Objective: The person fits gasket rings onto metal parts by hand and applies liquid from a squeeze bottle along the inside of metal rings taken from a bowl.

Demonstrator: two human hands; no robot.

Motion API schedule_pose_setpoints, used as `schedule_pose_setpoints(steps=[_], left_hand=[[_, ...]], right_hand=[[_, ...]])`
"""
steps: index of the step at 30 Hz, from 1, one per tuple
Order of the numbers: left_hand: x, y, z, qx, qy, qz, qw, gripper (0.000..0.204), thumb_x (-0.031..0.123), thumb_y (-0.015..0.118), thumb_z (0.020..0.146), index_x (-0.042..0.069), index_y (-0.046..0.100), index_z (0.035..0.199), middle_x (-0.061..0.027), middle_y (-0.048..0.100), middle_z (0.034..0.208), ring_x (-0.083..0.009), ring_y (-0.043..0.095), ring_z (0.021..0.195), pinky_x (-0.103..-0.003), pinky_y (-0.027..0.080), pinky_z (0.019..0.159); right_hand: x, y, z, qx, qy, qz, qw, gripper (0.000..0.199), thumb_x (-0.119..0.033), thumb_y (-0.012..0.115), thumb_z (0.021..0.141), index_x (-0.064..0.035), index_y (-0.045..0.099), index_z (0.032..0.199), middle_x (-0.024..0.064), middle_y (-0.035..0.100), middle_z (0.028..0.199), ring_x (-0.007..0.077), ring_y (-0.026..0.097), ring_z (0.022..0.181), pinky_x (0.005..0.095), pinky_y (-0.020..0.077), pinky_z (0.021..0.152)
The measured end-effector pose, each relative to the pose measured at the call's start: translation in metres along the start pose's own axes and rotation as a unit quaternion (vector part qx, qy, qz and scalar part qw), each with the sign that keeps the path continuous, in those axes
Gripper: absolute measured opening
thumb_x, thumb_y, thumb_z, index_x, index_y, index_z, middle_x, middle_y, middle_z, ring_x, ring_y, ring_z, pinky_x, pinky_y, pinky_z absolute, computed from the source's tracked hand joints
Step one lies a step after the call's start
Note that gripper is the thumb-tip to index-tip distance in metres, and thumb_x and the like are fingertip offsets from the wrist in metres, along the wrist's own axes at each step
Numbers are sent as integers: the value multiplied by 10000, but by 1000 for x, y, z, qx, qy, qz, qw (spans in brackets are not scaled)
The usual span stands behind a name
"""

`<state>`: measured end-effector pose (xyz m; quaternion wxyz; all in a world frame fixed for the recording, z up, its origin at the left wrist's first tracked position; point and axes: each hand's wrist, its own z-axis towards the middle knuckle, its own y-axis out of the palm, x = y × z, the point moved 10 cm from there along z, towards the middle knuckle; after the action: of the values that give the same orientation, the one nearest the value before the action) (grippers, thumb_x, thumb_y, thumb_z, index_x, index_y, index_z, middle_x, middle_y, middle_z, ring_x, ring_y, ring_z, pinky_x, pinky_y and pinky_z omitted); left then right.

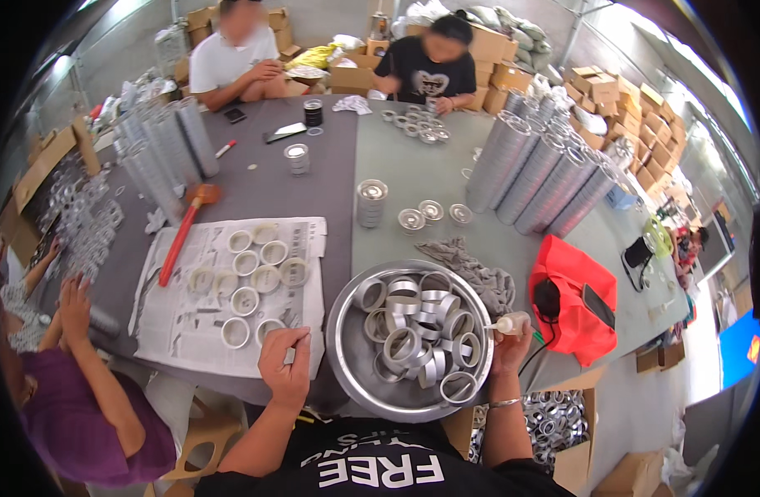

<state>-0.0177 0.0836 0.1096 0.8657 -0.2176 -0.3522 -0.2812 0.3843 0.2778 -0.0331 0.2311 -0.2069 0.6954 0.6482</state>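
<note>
My right hand (pixel 508 352) grips a small pale squeeze bottle (pixel 516 320) with a thin nozzle pointing left. It is at the right rim of a round metal bowl (pixel 340 352), which holds many loose silver rings (pixel 402 344). My left hand (pixel 284 364) is closed, fingers curled together, over the near edge of a newspaper sheet (pixel 177 331); whatever it pinches, if anything, is hidden. Just beyond its fingertips stands a pale-lined ring (pixel 268 329), partly covered by the hand. Several similar rings (pixel 246 263) sit on the newspaper.
A red-handled mallet (pixel 174 244) lies across the newspaper's left edge. Tall stacks of silver rings (pixel 504 166) stand at right and far left. A grey rag (pixel 471 265) and a red bag (pixel 572 298) lie right of the bowl. Co-workers sit across and at left.
</note>
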Motion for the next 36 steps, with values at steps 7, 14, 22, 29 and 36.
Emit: schedule_pose_setpoints(steps=[7, 14, 22, 29, 36], left_hand=[[-43, 67, 38, -27, -156, -120, 980, 69, 12, 629, 788, -9, 646, 852, -64, 603, 764, -118, 545, 671, -237, 439, 620], [-4, 116, 66, -209, -156, -186, 947, 151, 44, 671, 754, 14, 657, 901, -55, 612, 814, -117, 557, 695, -238, 448, 633], [21, 151, 73, -323, -65, -140, 934, 411, 158, 736, 683, 58, 620, 1065, -82, 578, 933, -201, 560, 764, -292, 462, 649], [-10, 159, 67, -307, -118, -175, 928, 407, 159, 750, 684, 45, 625, 1054, -74, 578, 929, -173, 543, 740, -275, 454, 640], [2, 162, 69, -323, -103, -167, 926, 701, 273, 787, 663, 16, 489, 1244, -145, 514, 1140, -262, 555, 964, -320, 464, 809]], right_hand=[[-3, -13, -8, 67, 9, -15, 998, 513, -498, 502, 840, -4, 555, 970, 117, 615, 759, 154, 496, 498, 235, 399, 446], [-12, 54, -4, -23, 104, 133, 985, 536, -436, 500, 887, 46, 478, 1121, 147, 547, 976, 136, 503, 670, 234, 437, 586], [21, 204, 44, -189, 200, -68, 959, 530, -342, 537, 871, 35, 408, 1222, 243, 556, 1072, 241, 612, 868, 321, 529, 668], [52, 198, 56, -240, 310, -33, 919, 542, -317, 580, 835, 31, 400, 1209, 241, 553, 1050, 287, 606, 879, 339, 541, 719], [86, 213, 7, -151, 382, -31, 911, 559, -306, 590, 829, 11, 382, 1239, 216, 555, 1055, 250, 623, 774, 324, 550, 694]])
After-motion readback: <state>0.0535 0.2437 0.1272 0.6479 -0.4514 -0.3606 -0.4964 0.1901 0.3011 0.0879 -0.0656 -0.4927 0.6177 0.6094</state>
